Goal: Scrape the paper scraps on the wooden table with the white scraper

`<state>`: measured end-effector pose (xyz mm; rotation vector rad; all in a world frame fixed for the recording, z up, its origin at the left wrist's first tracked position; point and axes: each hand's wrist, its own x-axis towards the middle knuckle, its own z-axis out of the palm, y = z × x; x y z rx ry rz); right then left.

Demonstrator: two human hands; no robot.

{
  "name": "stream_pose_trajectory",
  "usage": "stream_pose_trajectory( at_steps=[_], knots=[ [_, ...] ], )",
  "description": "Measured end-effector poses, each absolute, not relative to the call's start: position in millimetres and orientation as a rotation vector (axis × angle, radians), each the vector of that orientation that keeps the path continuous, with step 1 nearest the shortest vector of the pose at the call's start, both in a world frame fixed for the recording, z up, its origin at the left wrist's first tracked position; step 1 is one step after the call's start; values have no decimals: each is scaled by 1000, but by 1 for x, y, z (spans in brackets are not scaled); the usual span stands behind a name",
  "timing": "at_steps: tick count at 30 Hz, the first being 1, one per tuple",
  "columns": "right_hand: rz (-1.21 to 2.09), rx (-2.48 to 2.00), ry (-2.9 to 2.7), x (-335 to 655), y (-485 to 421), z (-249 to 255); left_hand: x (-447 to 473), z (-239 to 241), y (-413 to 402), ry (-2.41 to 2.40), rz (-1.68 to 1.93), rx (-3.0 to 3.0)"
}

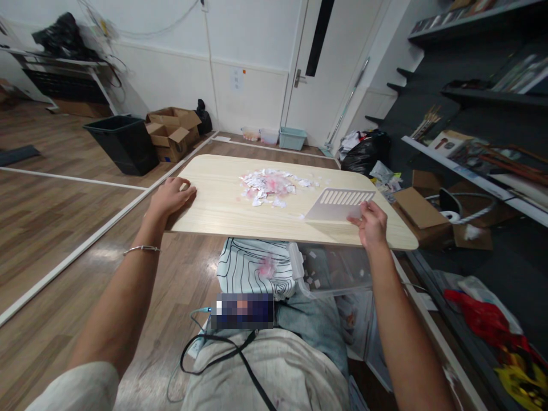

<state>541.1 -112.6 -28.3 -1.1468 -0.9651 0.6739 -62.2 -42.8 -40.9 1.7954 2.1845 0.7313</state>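
A pale wooden tabletop [218, 214] extends in front of me above my lap. Torn white paper scraps [274, 185] with a pink tint are heaped near its middle. At the left edge, my left hand [171, 197] grips the tabletop, its fingers curled. My right hand [371, 222] pinches a thin white slotted plastic plate [329, 212] by its right end. That plate is tilted up with its lower edge along the board, to the right of the heap. Below the near edge, a clear plastic box [338, 274] holds several small pale pieces.
Beside the box is a striped cloth [246, 265] with a pink patch, and a phone [242, 311] lies nearer me. A black bin [124, 145] and cardboard boxes [171, 128] stand at left. Dark shelves [471, 123] and an open carton [422, 214] line the right.
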Motion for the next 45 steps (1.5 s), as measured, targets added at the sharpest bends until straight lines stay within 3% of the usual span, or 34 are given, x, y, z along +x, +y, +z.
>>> stream_pose_trajectory(
  at_steps=[45],
  knots=[
    [752,-1136,-1033,544,-113,-30,-59,-37,-45,2172,723,1783]
  ],
)
